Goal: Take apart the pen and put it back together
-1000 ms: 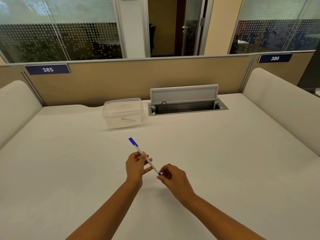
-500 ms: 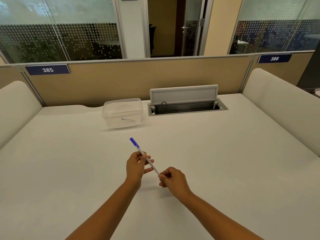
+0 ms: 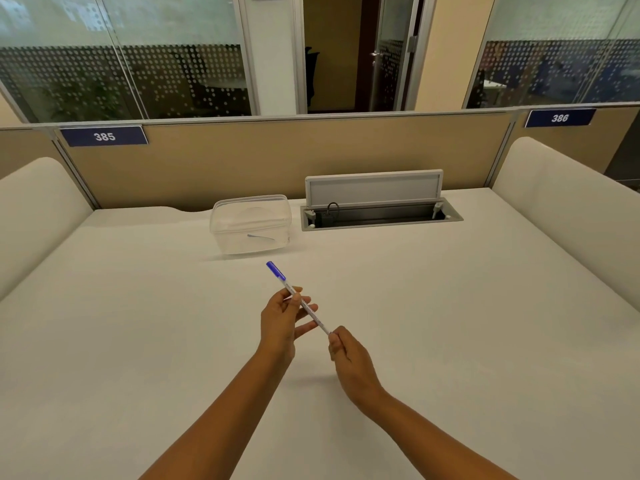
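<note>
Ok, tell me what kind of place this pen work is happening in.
Most likely an open-plan office workstation: numbered desk plates 385 and 386 on a tan divider panel, a flip-up cable hatch in the desk, and frosted glass partitions behind.

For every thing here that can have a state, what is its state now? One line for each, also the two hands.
Pen: held above the desk, blue cap on the far end.
Left hand: closed on the pen's barrel.
Right hand: pinching the pen's near end.
Clear plastic container: lid on.
Cable-tray flap: open, upright.
Glass door: ajar.
</note>
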